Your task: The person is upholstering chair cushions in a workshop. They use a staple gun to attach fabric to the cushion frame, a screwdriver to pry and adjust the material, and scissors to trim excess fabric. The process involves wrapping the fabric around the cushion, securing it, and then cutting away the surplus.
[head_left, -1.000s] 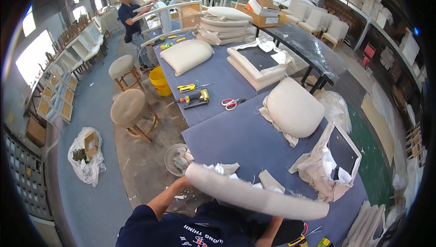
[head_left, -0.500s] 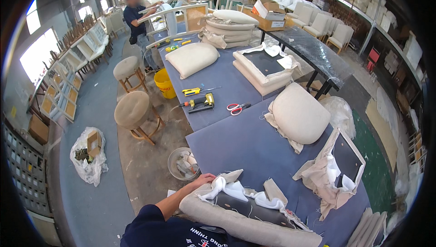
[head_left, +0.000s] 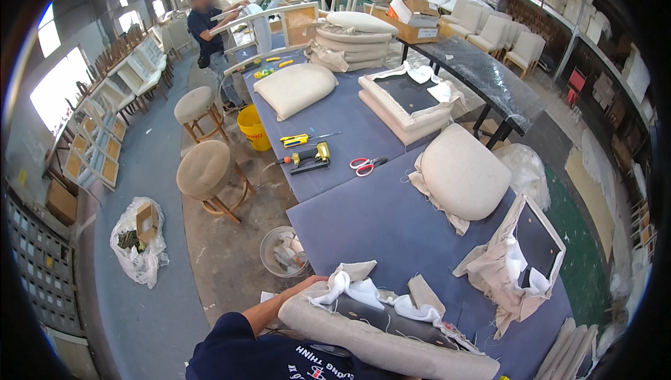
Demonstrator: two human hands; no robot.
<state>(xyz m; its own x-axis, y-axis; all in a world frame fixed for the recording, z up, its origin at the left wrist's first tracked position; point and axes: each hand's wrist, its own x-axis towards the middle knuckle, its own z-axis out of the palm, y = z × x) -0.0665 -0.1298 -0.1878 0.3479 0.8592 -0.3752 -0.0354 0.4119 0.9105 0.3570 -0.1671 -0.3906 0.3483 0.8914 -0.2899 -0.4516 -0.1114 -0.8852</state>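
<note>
A beige upholstered seat cushion stands tilted at the table's near edge against my body. Its black underside faces away from me, with white padding and loose fabric flaps along the upper edge. My left hand is at the cushion's left end, next to the padding. Its fingers are hidden behind the cushion, so their grip cannot be made out. My right hand is out of sight, below the cushion or past the lower edge. Farther up lie red-handled scissors, a yellow-and-black staple gun and a yellow-handled tool.
On the blue-grey table rest a rounded cushion, an unfinished seat and stacked seats. Stools, a yellow bucket and a scrap bin stand left. A co-worker handles a chair frame beyond.
My left hand has slipped farther behind the cushion's left end, so its fingers no longer show. The cushion has shifted slightly right and down in the view.
</note>
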